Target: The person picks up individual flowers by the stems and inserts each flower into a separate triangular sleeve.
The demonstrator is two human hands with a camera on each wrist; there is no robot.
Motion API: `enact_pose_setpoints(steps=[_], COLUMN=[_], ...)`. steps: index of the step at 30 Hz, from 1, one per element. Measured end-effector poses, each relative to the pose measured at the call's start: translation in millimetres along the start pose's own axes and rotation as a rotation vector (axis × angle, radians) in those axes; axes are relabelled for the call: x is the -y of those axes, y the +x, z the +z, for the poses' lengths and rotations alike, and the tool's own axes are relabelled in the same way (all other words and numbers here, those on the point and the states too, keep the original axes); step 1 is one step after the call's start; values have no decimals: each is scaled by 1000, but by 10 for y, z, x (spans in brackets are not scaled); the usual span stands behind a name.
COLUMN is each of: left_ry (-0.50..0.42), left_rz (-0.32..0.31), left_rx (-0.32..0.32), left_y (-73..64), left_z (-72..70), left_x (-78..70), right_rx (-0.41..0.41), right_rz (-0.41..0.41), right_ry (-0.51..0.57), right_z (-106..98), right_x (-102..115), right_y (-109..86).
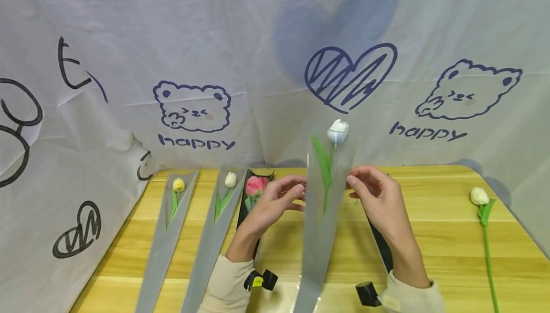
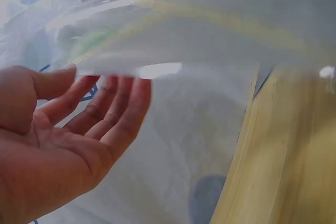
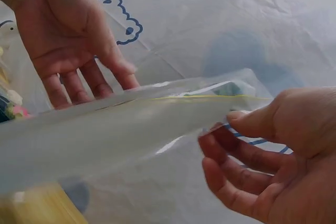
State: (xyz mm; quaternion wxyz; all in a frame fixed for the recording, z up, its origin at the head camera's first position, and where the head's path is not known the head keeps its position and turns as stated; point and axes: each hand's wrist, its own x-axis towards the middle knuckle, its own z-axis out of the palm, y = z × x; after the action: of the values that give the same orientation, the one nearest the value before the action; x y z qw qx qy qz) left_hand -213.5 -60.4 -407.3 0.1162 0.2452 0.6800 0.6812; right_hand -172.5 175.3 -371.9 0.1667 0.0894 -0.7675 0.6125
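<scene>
A: What's front & center, head view?

B: A tall gray see-thru sleeve (image 1: 315, 248), held up over a wood table (image 1: 434, 208), narrow end at 6 o'clock. White tulip (image 1: 338, 132) in it, bloom nr the mouth at abt 1 o'clock; can't tell if it clears the rim.

A: Hands?

B: Left hand (image 1: 271, 202) at the sleeve's 9 o'clock, thumb & fingertip pinching that edge. Right hand (image 1: 380, 198) at 3 o'clock, pinching the opposite edge nr the top. AFAICT neither touches the bloom.

A: Tips for doing it well?

B: IMO light, even pinches, b/c film prob. creases fast. Ease the edges apart at the mouth so petals don't snag, w/ the stem lined up toward 6 o'clock. Pulling one edge only could twist the cone.

A: Anything nearby?

B: On the table toward 9 o'clock: wrapped yellow tulip (image 1: 178, 184), wrapped white tulip (image 1: 230, 180), then a pink flower (image 1: 257, 185) in dark wrap, partly hidden by the left arm. Toward 3 o'clock, well apart: a loose tulip (image 1: 484, 213), white, no wrap.
</scene>
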Motion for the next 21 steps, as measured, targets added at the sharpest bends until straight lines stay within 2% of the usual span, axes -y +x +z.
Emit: enact_pose_setpoints(steps=[4, 6, 9, 13, 15, 18, 21], left_ry=[-14, -3, -9, -41, -38, -14, -1], left_rz=[34, 55, 94, 158, 188, 224, 250], left_rx=[-57, -102, -184, -285, -319, -344, -345], left_y=[16, 16, 2, -15, -20, -26, -28], left_z=[26, 46, 62, 61, 55, 45, 31], left_x=[-17, -39, -75, -119, -136, -161, -177], right_rx=[-32, -5, 100, 281, 326, 315, 242], right_rz=[-69, -95, -103, -66, -42, -15, 3], right_ry=[-8, -5, -26, -43, -34, -19, -7], right_z=[15, 22, 29, 49, 71, 106, 139], right_x=[21, 30, 33, 7, -10, -11, 7], right_y=[3, -2, -26, -49, -49, -45, -43])
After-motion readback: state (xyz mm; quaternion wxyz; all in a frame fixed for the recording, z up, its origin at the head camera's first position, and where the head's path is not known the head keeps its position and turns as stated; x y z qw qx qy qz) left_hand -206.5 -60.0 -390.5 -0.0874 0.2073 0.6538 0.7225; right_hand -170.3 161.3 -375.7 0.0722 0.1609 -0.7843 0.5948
